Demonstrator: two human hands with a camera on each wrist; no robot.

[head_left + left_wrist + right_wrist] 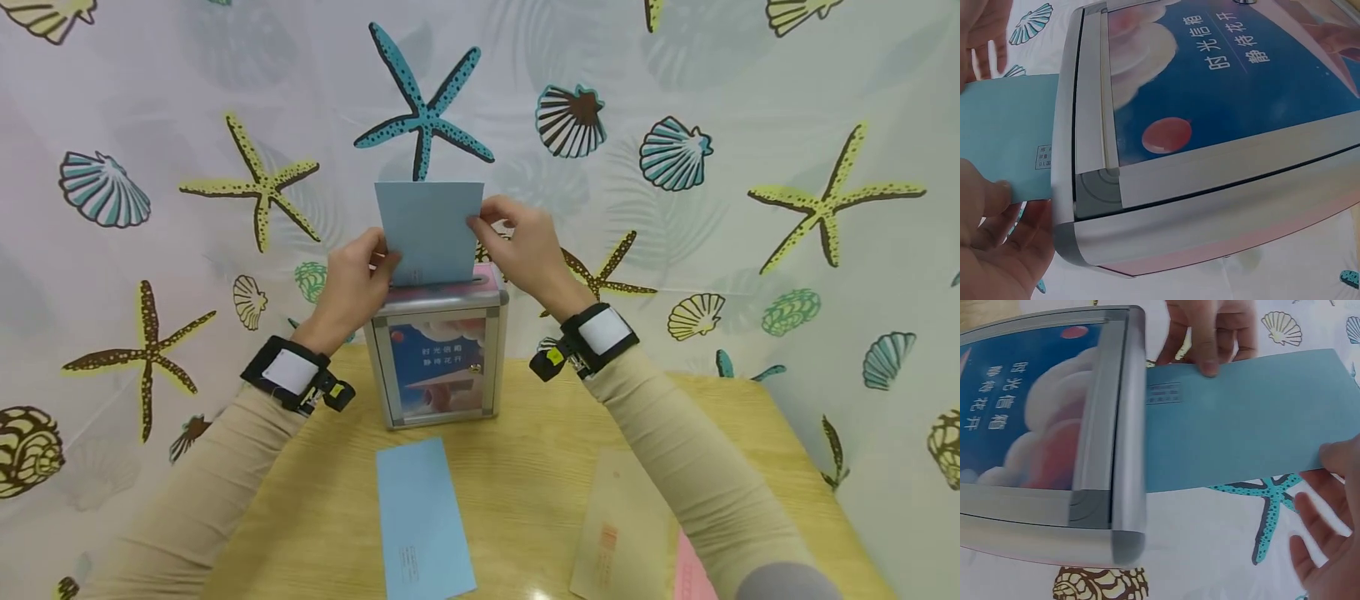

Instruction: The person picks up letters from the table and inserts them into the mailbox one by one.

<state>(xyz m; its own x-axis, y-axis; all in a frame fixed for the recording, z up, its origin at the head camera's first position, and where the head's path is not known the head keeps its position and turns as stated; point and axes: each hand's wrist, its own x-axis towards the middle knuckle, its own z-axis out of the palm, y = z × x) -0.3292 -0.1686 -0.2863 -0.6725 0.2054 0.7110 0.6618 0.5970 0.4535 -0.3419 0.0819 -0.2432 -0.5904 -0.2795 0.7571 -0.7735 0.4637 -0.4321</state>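
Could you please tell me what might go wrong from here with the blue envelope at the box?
Pinched near its side edges by the left hand and right hand, the upright blue envelope might buckle if pushed unevenly. Its lower end could also snag on the slot in the box's top.

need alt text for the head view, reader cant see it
A person's left hand and right hand hold a light blue envelope upright at the top slot of a metal-framed box. On the yellowish table in front lie a second blue envelope, a tan envelope and a partly hidden pink item.
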